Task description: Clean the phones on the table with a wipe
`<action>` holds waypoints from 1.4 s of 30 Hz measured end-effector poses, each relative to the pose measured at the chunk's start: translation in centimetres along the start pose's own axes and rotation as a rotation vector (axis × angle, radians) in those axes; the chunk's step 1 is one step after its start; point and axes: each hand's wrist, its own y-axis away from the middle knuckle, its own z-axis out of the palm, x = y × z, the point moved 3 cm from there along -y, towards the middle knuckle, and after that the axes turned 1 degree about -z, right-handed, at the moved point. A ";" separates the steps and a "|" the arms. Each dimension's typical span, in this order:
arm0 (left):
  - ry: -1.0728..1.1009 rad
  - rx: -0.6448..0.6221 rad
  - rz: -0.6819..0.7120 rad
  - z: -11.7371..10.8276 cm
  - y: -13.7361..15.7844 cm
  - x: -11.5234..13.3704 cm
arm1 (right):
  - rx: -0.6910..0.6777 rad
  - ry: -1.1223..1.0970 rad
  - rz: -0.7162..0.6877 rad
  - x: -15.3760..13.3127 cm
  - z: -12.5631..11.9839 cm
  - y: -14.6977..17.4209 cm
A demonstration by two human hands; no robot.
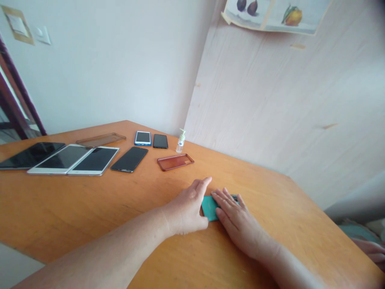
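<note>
A teal phone (209, 208) lies on the wooden table in front of me, its back facing up and a dark camera area at its right end. Across it rests my right hand (236, 218), palm down with the fingers stretched out flat, hiding much of the phone. My left hand (191, 206) is at the phone's left end, thumb and fingers spread apart with nothing gripped between them. Whether its fingertips touch the phone I cannot tell. Beyond my hands lies a clear reddish phone case (175, 162).
On the table (144, 192) to the left are a black phone (130, 159), two white tablets (94, 160), a dark tablet (33, 155) and a clear brownish case (102, 139). Farther back are a blue-edged phone (142, 138), a small dark phone (160, 141) and a pump bottle (180, 142), near the wall.
</note>
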 end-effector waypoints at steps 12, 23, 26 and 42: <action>-0.009 -0.045 -0.017 -0.2 0.0 0.1 | 0.048 0.147 0.277 4.3 0.3 0.2; -0.029 -0.071 -0.031 -0.2 0.1 0.0 | -0.048 0.044 -0.031 -1.0 -1.1 1.3; -0.038 -0.071 -0.032 -0.2 0.1 -0.1 | -0.015 0.137 0.184 2.8 -0.6 1.0; -0.047 -0.053 -0.018 -0.1 0.2 -0.4 | 0.015 0.098 0.179 2.6 -0.9 1.5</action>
